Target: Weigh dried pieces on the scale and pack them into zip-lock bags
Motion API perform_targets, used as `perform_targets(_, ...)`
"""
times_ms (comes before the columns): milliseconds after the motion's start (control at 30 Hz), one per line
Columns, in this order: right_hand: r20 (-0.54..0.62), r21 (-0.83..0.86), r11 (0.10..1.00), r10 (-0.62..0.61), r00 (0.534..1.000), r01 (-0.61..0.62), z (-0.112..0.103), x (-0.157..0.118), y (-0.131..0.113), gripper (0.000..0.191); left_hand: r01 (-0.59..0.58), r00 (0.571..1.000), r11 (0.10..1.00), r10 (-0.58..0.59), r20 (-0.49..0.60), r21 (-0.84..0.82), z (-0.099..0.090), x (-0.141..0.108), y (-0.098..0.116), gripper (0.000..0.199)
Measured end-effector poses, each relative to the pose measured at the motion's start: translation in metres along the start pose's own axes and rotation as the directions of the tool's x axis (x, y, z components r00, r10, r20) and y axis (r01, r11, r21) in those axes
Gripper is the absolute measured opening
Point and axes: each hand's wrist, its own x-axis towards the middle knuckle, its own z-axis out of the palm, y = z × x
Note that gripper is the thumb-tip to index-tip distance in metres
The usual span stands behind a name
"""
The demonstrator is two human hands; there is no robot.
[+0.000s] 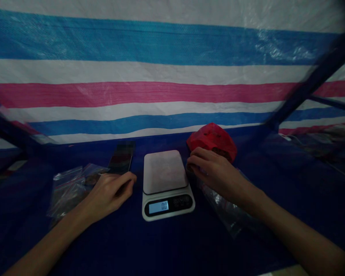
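Note:
A white digital kitchen scale [164, 172] lies in the middle of the blue surface, its display [158, 207] lit at 0.0 and its platform bare. Left of it rests my left hand [115, 191], fingers curled in and nothing visible in them. My right hand [211, 168] is at the scale's right edge, fingers bent together over something small and dark that I cannot make out. Just behind that hand stands an open red bag [211, 138] with brownish contents. Clear plastic bags [222, 205] lie partly under my right forearm.
Clear zip bags [67, 188], some with dark contents, lie beside my left forearm. A dark phone-like slab [120, 159] sits behind my left hand. Striped plastic sheeting [161, 73] hangs at the back, with dark blue frame bars [304, 88] slanting at both sides.

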Motion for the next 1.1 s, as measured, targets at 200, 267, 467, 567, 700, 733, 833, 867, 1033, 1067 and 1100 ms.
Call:
perform_targets(200,0.105,0.032,0.999,0.023,0.994,-0.026,-0.004,0.001,0.005,0.011,0.008,1.000,1.000,-0.008,0.012,-0.022,0.000,0.001,-0.001,0.012)
perform_targets(267,0.116,0.053,0.998,0.027,0.993,-0.034,-0.002,0.001,0.006,0.012,0.001,1.000,1.000,-0.001,0.004,-0.013,0.000,0.001,-0.001,0.012)
perform_targets(467,-0.126,0.194,0.981,0.034,0.991,-0.009,-0.018,0.002,0.024,0.023,0.002,1.000,1.000,-0.002,-0.016,-0.003,0.000,0.001,0.000,0.014)
perform_targets(567,-0.317,0.158,0.979,0.176,0.932,-0.131,-0.036,-0.002,0.047,0.025,0.011,1.000,1.000,-0.011,-0.016,-0.015,0.001,0.001,-0.001,0.015)
perform_targets(700,-0.140,0.007,0.952,0.304,0.942,-0.306,-0.034,-0.005,0.080,0.024,0.014,1.000,1.000,-0.014,-0.006,-0.008,0.003,0.001,-0.001,0.017)
perform_targets(733,-0.048,-0.044,0.952,0.302,0.952,-0.304,-0.027,-0.004,0.085,0.024,0.015,1.000,1.000,-0.015,-0.003,-0.005,0.003,0.001,-0.001,0.018)
perform_targets(833,0.064,-0.132,0.958,0.266,0.962,-0.256,-0.003,-0.001,0.092,0.026,0.028,1.000,1.000,-0.028,0.012,-0.005,0.003,0.002,-0.002,0.018)
perform_targets(867,0.083,-0.150,0.958,0.257,0.963,-0.243,0.003,-0.001,0.093,0.029,0.030,0.999,1.000,-0.030,0.013,-0.008,0.003,0.002,-0.002,0.018)
perform_targets(1033,0.130,-0.201,0.951,0.264,0.956,-0.236,0.017,-0.002,0.096,0.036,0.051,0.999,0.999,-0.051,0.010,-0.015,0.002,0.002,-0.002,0.018)
perform_targets(1067,0.109,-0.189,0.954,0.254,0.961,-0.231,0.018,-0.002,0.098,0.037,0.055,0.998,0.998,-0.055,0.012,-0.019,0.001,0.003,-0.001,0.018)
perform_targets(1100,0.086,-0.173,0.960,0.239,0.967,-0.221,0.018,-0.001,0.099,0.039,0.056,0.998,0.998,-0.055,0.011,-0.023,0.001,0.003,-0.001,0.018)
